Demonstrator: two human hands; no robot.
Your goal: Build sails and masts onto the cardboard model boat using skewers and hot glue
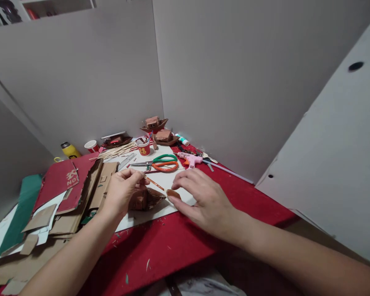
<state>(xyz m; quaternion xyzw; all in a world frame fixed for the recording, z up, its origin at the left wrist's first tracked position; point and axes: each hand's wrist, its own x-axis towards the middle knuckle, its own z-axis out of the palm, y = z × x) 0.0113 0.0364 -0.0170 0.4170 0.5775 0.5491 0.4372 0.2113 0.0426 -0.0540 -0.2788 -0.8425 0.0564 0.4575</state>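
Observation:
A thin orange-brown stick [155,183] is pinched between the thumb and fingers of my left hand [125,189]. Its far end reaches the edge of a small rounded cardboard piece [174,193], which my right hand [200,197] grips between thumb and fingertips. Whether stick and cardboard are joined I cannot tell. Below both hands a brown model boat [148,200] lies on a white board [132,222], its left part covered by my left hand. Scissors [160,163] with green and orange handles lie just beyond my hands.
A pink glue gun [190,159] rests behind my right hand. Further back are a red paper cup [142,146], wooden skewers [117,150] and more model boats [165,136]. Cardboard sheets [94,193] pile up on the left, near a yellow bottle [70,150]. Grey panels [203,82] enclose the red-covered table [160,255].

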